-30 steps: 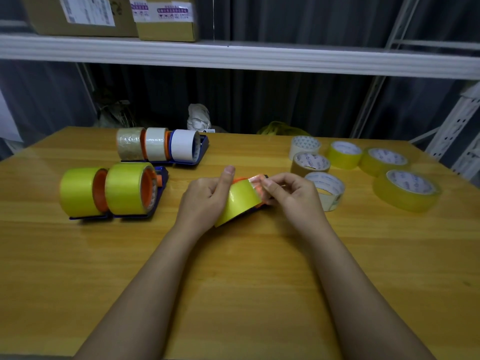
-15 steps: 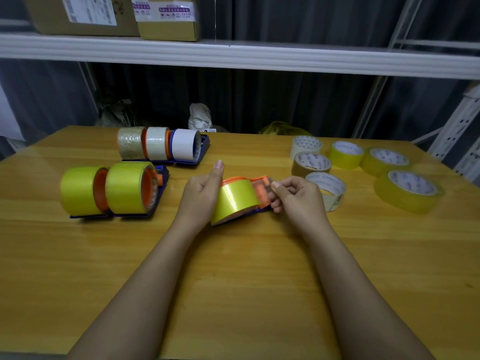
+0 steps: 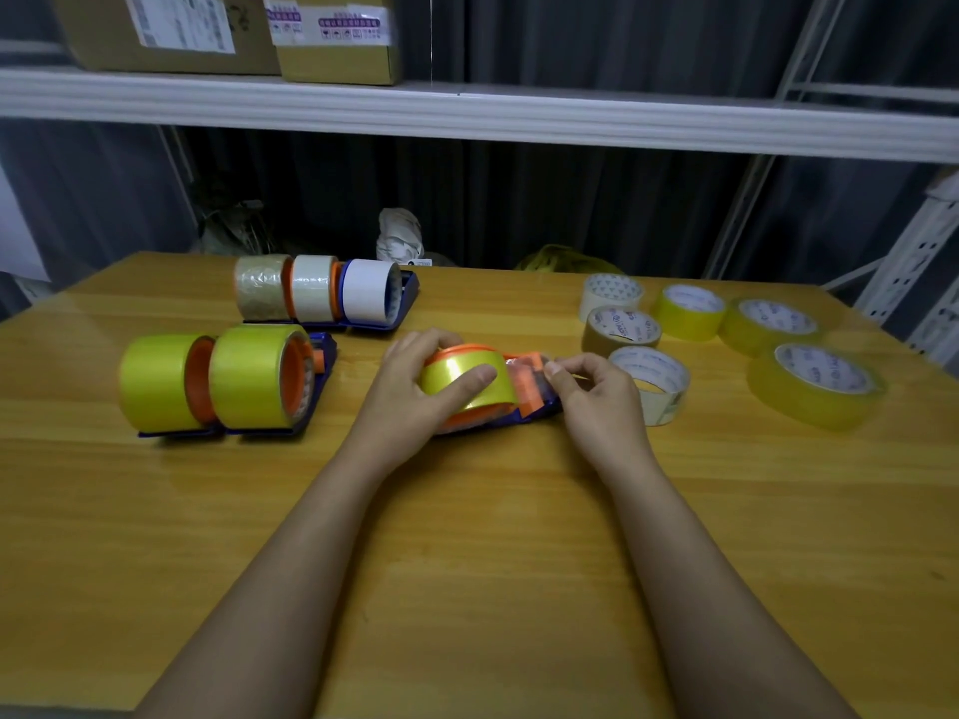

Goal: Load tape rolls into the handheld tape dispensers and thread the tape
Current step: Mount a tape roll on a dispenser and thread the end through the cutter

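Observation:
A blue and orange tape dispenser (image 3: 524,407) lies on the wooden table (image 3: 467,563) in the middle, carrying a yellow tape roll (image 3: 464,378). My left hand (image 3: 415,391) grips that roll, thumb across its face and fingers behind it. My right hand (image 3: 591,391) pinches the tape end at the dispenser's orange front piece (image 3: 526,376). Two loaded dispensers with yellow rolls (image 3: 218,381) stand at the left. Behind them stand three more loaded dispensers (image 3: 316,290) with beige and white rolls.
Several loose tape rolls (image 3: 809,384) lie flat at the right of the table, one (image 3: 656,381) just beside my right hand. A white shelf (image 3: 467,111) with cardboard boxes (image 3: 332,36) runs overhead at the back. A white metal rack (image 3: 913,262) stands at the far right.
The dispenser has come down from a tilt and now lies lower on the table. My left thumb has dropped from pointing up onto the roll's face. My right hand stays at the front piece.

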{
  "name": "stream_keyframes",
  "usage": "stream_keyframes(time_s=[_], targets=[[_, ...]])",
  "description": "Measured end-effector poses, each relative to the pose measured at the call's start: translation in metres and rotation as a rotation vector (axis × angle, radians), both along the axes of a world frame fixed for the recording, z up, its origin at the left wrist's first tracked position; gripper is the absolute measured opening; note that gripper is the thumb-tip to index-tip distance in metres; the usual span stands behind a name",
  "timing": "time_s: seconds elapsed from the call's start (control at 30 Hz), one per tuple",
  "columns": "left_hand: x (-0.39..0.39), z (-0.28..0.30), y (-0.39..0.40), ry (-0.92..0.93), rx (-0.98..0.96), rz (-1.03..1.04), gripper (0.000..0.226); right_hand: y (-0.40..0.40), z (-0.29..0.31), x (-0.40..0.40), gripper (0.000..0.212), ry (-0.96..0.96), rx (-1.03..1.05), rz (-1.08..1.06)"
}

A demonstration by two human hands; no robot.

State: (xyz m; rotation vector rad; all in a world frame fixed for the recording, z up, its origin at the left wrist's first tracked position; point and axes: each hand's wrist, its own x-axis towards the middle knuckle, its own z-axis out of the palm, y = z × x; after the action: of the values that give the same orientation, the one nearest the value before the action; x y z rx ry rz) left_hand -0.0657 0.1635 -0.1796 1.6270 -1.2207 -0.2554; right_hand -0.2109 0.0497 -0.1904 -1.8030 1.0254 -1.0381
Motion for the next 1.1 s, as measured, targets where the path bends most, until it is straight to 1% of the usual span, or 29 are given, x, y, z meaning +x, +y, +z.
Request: stream_keyframes(time_s=[0.07, 0.17, 0.23, 0.33, 0.4, 0.63, 0.73, 0.9, 1.0, 1.03, 1.1], targets=[[-0.001, 0.002, 0.000, 0.006, -0.002, -0.001, 0.024, 0.000, 0.000, 0.000, 0.016, -0.010, -0.002, -0.003], [-0.004, 0.004, 0.000, 0.009, 0.008, -0.024, 0.024, -0.001, -0.002, 0.001, 0.017, 0.000, -0.008, -0.016], [-0.006, 0.005, 0.000, 0.060, 0.016, -0.039, 0.026, -0.001, -0.002, 0.002, 0.016, 0.004, -0.011, -0.018], [-0.005, 0.004, -0.001, 0.135, 0.033, -0.027, 0.036, -0.001, -0.003, 0.003, 0.016, 0.006, -0.018, -0.035], [-0.005, 0.003, -0.003, 0.149, 0.012, -0.010, 0.044, -0.002, -0.002, 0.002, 0.016, -0.010, -0.026, -0.036], [-0.005, 0.001, -0.008, 0.104, -0.031, 0.022, 0.061, -0.010, -0.002, -0.001, 0.010, -0.008, -0.058, -0.118], [-0.001, 0.000, -0.006, 0.114, -0.046, 0.021, 0.058, -0.013, -0.002, -0.006, 0.009, -0.018, -0.076, -0.148], [0.003, 0.003, -0.003, 0.135, -0.043, 0.026, 0.053, -0.009, -0.003, -0.006, 0.010, -0.017, -0.142, -0.086], [0.007, 0.004, -0.001, 0.150, -0.046, 0.001, 0.057, -0.007, -0.004, -0.005, 0.013, -0.042, -0.151, -0.090], [0.007, 0.004, 0.000, 0.160, -0.041, -0.011, 0.055, -0.007, -0.004, -0.005, 0.014, -0.039, -0.156, -0.095], [0.006, 0.006, 0.001, 0.149, -0.013, -0.027, 0.042, -0.005, -0.004, -0.004, 0.016, -0.029, -0.164, -0.100]])
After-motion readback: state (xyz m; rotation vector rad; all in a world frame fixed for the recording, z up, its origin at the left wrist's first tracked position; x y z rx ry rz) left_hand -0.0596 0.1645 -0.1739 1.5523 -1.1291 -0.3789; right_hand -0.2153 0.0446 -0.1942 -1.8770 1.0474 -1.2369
